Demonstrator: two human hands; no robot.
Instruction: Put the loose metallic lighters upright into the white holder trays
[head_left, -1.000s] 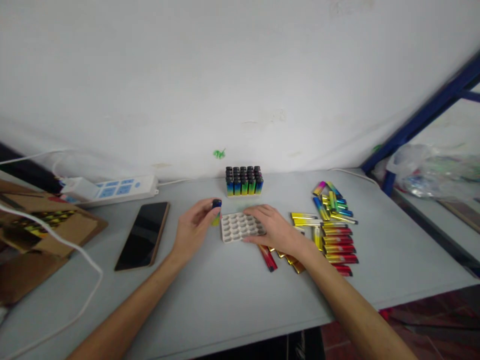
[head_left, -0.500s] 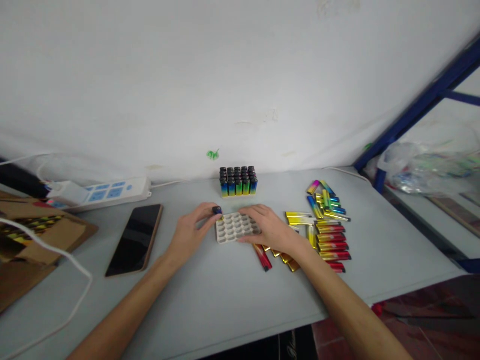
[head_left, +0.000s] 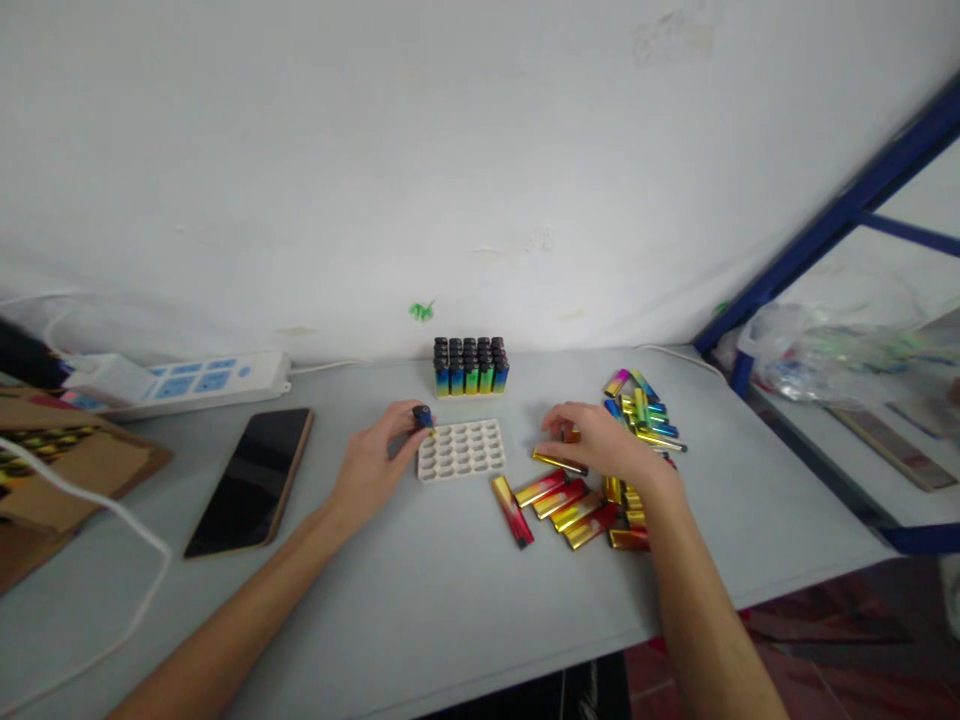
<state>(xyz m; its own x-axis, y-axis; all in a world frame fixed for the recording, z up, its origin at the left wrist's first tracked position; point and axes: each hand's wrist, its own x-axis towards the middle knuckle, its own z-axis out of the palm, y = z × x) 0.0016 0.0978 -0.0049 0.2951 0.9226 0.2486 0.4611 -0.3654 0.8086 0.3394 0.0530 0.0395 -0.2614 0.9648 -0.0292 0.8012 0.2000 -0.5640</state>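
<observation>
Both the left grip (head_left: pixel 373 462) and right grip (head_left: pixel 607 442) are bare and slim-fingered, with slender, bare forearms (head_left: pixel 255 610)

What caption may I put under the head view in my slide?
Left hand holds a lighter by the white tray; right hand is at loose lighters.

Grey table (head_left: pixel 420 610): white tray (head_left: pixel 462 449), loose lighters (head_left: pixel 577 510), phone (head_left: pixel 251 480), power strip (head_left: pixel 195 384), carton (head_left: pixel 112 465).
</observation>
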